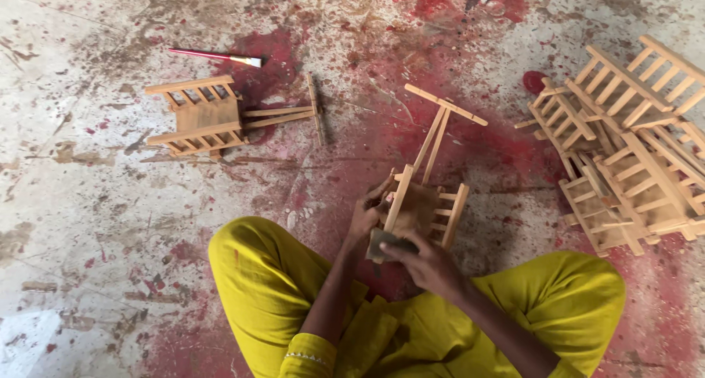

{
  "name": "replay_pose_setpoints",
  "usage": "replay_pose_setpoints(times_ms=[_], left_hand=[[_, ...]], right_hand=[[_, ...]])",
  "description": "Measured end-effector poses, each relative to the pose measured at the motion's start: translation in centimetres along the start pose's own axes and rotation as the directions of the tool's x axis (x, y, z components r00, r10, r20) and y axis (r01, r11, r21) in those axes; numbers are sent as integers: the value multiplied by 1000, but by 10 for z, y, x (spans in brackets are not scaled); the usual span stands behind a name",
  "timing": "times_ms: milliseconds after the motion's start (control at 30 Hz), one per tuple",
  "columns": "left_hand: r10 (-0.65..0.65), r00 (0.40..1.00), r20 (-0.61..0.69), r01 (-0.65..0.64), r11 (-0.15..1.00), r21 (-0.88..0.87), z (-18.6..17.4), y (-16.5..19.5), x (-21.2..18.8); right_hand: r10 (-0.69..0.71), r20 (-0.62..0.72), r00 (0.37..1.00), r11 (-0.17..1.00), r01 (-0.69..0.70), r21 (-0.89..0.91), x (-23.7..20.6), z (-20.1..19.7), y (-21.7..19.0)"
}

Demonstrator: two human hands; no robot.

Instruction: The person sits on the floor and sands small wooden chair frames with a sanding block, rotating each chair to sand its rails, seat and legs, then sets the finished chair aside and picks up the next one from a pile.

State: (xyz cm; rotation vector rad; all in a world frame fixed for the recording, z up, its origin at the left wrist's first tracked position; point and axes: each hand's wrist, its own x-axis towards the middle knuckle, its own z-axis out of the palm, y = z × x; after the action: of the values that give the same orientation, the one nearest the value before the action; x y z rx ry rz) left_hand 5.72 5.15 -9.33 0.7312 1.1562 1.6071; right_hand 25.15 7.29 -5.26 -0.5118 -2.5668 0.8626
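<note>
I sit cross-legged in yellow clothes on a paint-stained floor. My left hand point(365, 215) grips the side rail of a small wooden toy cart point(429, 194) held above my lap, its long T-shaped handle pointing away from me. My right hand point(429, 264) presses a dark piece of sandpaper point(385, 243) against the cart's near end.
Another wooden toy cart point(205, 115) lies on its side at the left, handle toward the right. A paintbrush with a red handle point(217, 56) lies beyond it. A pile of several similar carts point(624, 143) sits at the right. Red paint stains cover the floor point(88, 216).
</note>
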Motion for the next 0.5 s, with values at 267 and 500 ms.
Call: replay_pose_setpoints(times_ms=[267,500], left_hand=[[215,969,125,-219,976,19,-6,4,-2],[-19,999,-28,15,992,-124,2,-2,2]], right_hand=[[229,-159,960,973,-230,12,26,10,-6],[475,-363,802,874,-382,301,-24,30,7]])
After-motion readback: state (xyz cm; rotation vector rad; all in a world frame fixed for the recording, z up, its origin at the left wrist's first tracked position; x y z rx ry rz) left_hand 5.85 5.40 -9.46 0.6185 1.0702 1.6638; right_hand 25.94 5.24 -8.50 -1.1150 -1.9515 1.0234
